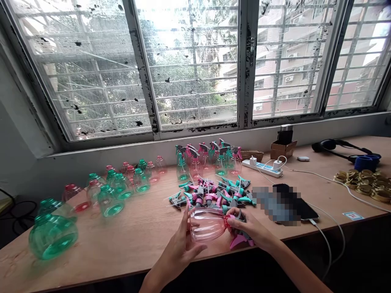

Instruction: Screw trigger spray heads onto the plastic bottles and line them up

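A clear pink bottle [207, 224] lies on its side in the air near the table's front edge. My left hand [182, 240] holds it round the base end. At its neck, on the right, my right hand [247, 228] grips a grey and pink spray head [240, 241]; whether the head is seated on the neck cannot be made out. Just behind my hands is a pile of loose pink and green spray heads [210, 193]. Several bottles with spray heads fitted, among them a green one [221, 166], stand upright behind the pile.
Open green [53, 240] and pink bottles [80, 199] stand on the left of the wooden table [134, 236]. To the right are a phone [295, 203], a white power strip [262, 167], cables, headphones [336, 145] and gold-coloured rings [363, 185]. Windows rise behind.
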Demonstrator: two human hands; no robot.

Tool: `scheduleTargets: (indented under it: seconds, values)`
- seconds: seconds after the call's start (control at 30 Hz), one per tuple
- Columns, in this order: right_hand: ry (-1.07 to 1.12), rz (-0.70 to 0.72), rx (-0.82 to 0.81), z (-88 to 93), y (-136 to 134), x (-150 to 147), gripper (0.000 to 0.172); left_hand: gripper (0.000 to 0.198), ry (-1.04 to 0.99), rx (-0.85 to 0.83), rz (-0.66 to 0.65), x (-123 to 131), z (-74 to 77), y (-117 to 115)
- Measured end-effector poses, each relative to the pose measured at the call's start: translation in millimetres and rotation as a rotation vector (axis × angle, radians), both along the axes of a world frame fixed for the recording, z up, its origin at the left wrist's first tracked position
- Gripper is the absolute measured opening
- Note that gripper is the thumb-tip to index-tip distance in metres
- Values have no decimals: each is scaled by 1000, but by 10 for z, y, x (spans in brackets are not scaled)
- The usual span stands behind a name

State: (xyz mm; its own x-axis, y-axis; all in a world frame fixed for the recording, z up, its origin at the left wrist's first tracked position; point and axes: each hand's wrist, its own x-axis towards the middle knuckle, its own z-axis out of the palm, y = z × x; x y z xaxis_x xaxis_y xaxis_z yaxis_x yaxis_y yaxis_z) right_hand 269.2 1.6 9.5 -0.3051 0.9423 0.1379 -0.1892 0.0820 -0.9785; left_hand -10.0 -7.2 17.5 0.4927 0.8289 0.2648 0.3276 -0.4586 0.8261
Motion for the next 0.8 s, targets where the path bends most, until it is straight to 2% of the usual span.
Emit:
scheduleTargets:
  seconds: [0.1,0.37,0.57,0.8]
  values:
    - [-3,12,-2,-20,11,3,45,109,-23,-3,-7,7,22,-10]
    - [-15,-13,5,-5,-1,6,44,95,2,16,-10,0,-12,10]
    - [-14,-2,3,-32,7,10,43,109,-31,-14,-12,6,27,-6]
    - [0,-1,7,-22,8,11,41,99,-8,15,-18,-3,-17,16]
